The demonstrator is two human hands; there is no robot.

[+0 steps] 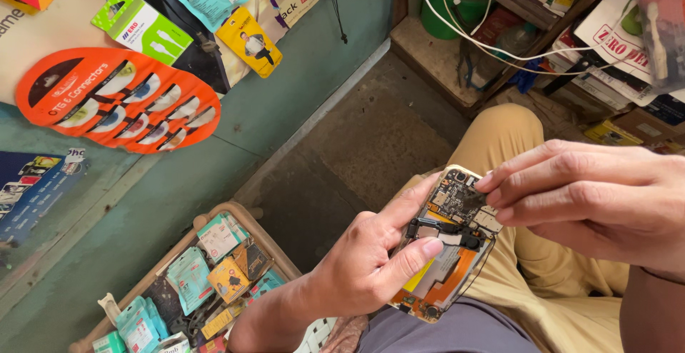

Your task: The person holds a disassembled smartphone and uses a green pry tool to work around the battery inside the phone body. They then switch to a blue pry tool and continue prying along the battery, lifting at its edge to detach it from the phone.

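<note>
Right hand [592,196] pinches opened phone's [446,246] circuit board (rectangular); left hand [371,260] grips it.

- To my left, a teal painted wall [300,74] runs down to a rough grey concrete floor [371,146], lit by soft daylight.
- An orange oval display card [118,99] of small connectors hangs on that wall, beside green, teal and yellow accessory packets [207,10].
- A blue printed poster [32,189] sits lower on the same wall.
- Below me, a beige wooden tray [246,214] holds teal and yellow packets.
- Ahead, a dark wooden shelf unit [514,0] stands on the floor, crowded with boxes, a green plastic bucket [446,3] and trailing white cables [471,35].
</note>
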